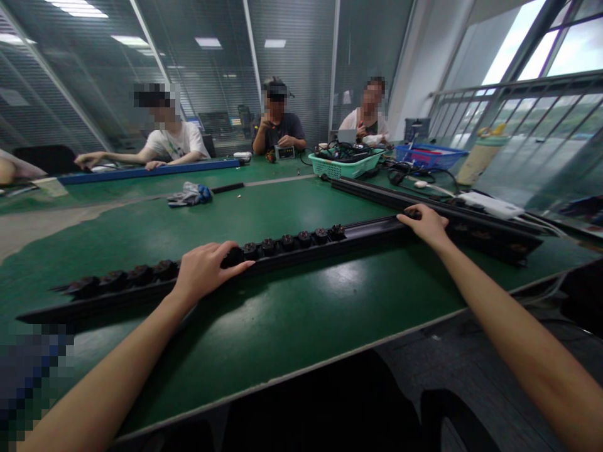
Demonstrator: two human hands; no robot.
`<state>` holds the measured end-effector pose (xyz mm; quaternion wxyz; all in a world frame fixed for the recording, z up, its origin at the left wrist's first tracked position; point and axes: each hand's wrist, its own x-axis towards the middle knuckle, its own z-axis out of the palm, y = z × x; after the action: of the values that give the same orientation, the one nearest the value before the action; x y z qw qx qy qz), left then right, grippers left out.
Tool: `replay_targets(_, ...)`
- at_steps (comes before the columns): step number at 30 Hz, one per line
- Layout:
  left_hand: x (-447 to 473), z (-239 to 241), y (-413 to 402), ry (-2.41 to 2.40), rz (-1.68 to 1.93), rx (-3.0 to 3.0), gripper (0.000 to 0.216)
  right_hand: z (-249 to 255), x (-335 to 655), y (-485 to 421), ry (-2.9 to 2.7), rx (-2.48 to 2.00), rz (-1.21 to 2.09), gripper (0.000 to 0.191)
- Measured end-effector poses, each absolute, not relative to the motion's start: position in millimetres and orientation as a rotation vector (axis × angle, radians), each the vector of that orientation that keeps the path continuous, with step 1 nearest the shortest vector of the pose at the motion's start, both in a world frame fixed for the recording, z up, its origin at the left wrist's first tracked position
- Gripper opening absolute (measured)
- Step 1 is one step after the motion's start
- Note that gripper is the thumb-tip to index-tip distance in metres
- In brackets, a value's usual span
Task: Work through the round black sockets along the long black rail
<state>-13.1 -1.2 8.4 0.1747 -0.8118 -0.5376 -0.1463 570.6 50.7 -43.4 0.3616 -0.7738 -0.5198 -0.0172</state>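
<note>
The rail (pixel 374 228) is laid across the table (pixel 330 326), sockets (pixel 287 242) upward; steadying it is judged to be the step in hand, and level, two-handed support seems called for. The rail is gripped among the sockets by the left hand (pixel 200 267), fingers curled over. Its right end is pinched narrowly by the right hand (pixel 428 221), near a second rail (pixel 475 223).

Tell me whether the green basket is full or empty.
Full, it seems: the green basket has dark cables heaped to its rim; what lies beneath is hidden.
</note>
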Motion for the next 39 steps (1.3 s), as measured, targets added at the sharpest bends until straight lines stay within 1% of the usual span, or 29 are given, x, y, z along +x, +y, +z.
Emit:
replay_targets(6, -13, 9, -1, -1.495, -0.41, -2.291, 0.077, -42, 575, 52, -1.298, -2.028, -0.051, 0.038)
replay_targets(24, -14, 7, 0, -1.493, -0.39, -2.276, 0.075, -39, 588, 52, -1.206, -2.1, -0.063, 0.034)
replay_targets(33, -16, 7, 0, -1.488, -0.401, -2.287, 0.075, -35, 592, 51, -1.208, -2.112, -0.011, 0.029)
replay_targets(39, -15, 6, 1, -1.5, -0.411, -2.294, 0.076, -33, 597, 50, -1.181, -2.177, 0.0, 0.032)
